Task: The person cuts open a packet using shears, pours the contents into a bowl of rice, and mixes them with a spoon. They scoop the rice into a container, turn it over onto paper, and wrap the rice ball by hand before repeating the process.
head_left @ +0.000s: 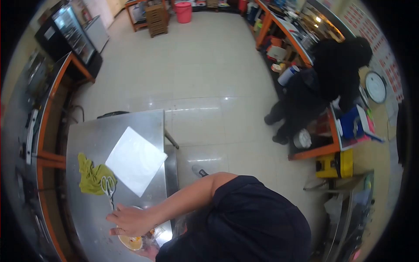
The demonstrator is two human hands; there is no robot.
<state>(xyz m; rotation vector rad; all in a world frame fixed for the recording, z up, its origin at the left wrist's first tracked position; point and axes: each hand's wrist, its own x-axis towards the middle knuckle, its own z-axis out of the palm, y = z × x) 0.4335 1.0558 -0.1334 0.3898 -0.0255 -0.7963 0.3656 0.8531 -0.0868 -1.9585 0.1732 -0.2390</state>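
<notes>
My right hand (131,221) reaches over a round bowl (131,243) on the steel table, its fingers spread apart over the rim. Pale yellowish food with orange and red bits shows inside the bowl. At the bowl's near side, my left hand (150,252) is only partly visible, its fingers mostly hidden by the bowl and crumpled clear plastic (151,242). White-handled scissors (108,185) lie just beyond my right hand, partly on a green cloth (91,177). A stack of white square sheets (136,161) rests farther up the table.
The steel table (83,139) ends at its right edge. Orange-framed counters (51,94) run along the left. At right, a person in dark clothing (323,74) bends by another counter (286,26). A yellow case (340,165) and a pink bucket (183,13) stand on the floor.
</notes>
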